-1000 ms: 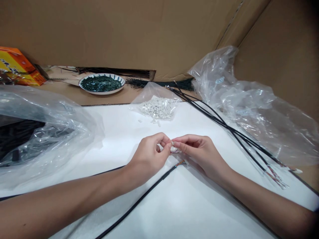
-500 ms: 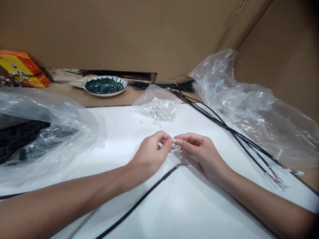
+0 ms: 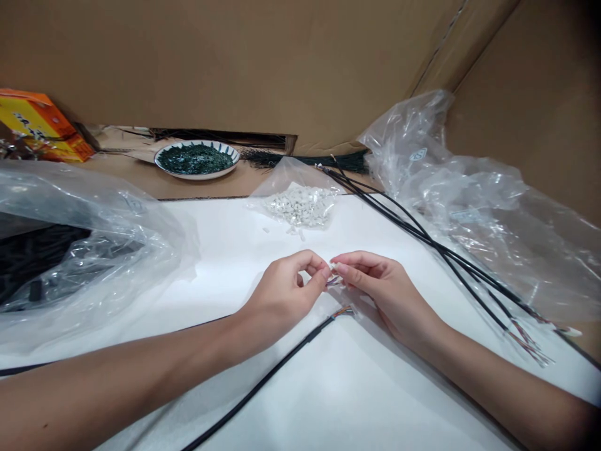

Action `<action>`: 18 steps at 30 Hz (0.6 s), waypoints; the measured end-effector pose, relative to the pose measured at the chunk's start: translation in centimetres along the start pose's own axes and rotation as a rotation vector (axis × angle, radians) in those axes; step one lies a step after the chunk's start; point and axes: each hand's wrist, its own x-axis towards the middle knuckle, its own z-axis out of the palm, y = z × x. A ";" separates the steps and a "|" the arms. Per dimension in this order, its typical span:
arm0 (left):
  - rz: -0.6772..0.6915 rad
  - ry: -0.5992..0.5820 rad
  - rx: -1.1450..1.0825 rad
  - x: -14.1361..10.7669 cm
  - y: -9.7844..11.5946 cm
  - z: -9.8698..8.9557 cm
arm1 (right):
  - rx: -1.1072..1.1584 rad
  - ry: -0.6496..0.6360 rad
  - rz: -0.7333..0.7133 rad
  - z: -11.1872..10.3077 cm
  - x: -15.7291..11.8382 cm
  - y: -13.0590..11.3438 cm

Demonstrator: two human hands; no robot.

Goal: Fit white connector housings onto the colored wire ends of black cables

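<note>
Over the middle of the white table [image 3: 225, 250], my two hands meet fingertip to fingertip. My left hand [image 3: 293, 288] is closed in a pinch on thin coloured wires [image 3: 334, 282]. Thumb and forefinger of my right hand [image 3: 375, 282] pinch a small white connector housing [image 3: 333, 265] at the wire tips. Whether a wire sits inside the housing is hidden by the fingers. Just below my hands lies a black cable [image 3: 277, 366], its fanned coloured wires ending in a white connector [image 3: 350, 310].
Behind my hands lies a clear bag of white connector housings [image 3: 300, 203], a few loose in front. Several black cables [image 3: 422, 235] cross at right beside crumpled plastic [image 3: 493, 207]. A plate [image 3: 197, 177] of dark green bits, an orange box [image 3: 51, 128] and another plastic bag [image 3: 141, 232] stand left.
Both hands have shifted very slightly to the right, and a bit more of the coloured wires shows between them. The pinch grips look the same.
</note>
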 end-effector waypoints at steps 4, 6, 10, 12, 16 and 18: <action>0.028 0.019 -0.020 -0.1 0.2 -0.1 | 0.020 -0.027 -0.033 -0.1 -0.1 -0.1; 0.029 0.011 -0.025 0.0 0.3 -0.1 | -0.009 -0.047 -0.056 -0.2 -0.2 -0.2; -0.011 0.015 -0.032 0.1 0.2 0.0 | -0.189 -0.067 -0.127 -0.4 -0.2 -0.3; -0.032 0.026 -0.046 0.2 -0.1 0.0 | -0.279 -0.059 -0.192 -0.5 -0.2 -0.3; -0.035 0.045 -0.033 0.3 -0.4 0.0 | -0.372 -0.061 -0.274 -0.4 -0.2 -0.5; -0.024 0.056 -0.026 0.4 -0.5 0.0 | -0.368 -0.067 -0.268 -0.3 -0.3 -0.6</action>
